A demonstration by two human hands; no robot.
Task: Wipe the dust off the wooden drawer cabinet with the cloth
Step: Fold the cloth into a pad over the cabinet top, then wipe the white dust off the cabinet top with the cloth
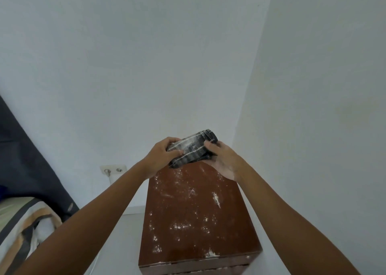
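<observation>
- While both hands hold the cloth (192,149) up in the air over the far end of the cabinet top, no wiping is underway: cloth isn't touching the wood.
- Left hand (165,153): fingers curled over the cloth's left end, thumb pinching from the near side.
- Right hand (221,159): cupped under/around the cloth's right end, thumb on top. White powder on palm and heel of that hand.
- Cloth: dark w/ pale stripes, folded or bunched into a thick wad, whitish dusting on the upper face. My read: it's already picked up some dust and is being refolded for a cleaner side, but can't confirm.
- Wooden drawer cabinet (196,222): reddish-brown, stands in a corner between white walls, drawer fronts just visible at bottom edge. Top has white dust specks & smears across most of it, heaviest approx. mid and near front edge; far strip near the hands is less speckled.
- Progress, judged: early to mid. Top clearly not clean; front and sides barely in view, so can't tell their state.
- Left to do: bring cloth down, wipe full top incl. front-edge clumps, then other faces.
- Nearby: wall socket (113,169) left of cabinet, bedding (25,222) at far left.
</observation>
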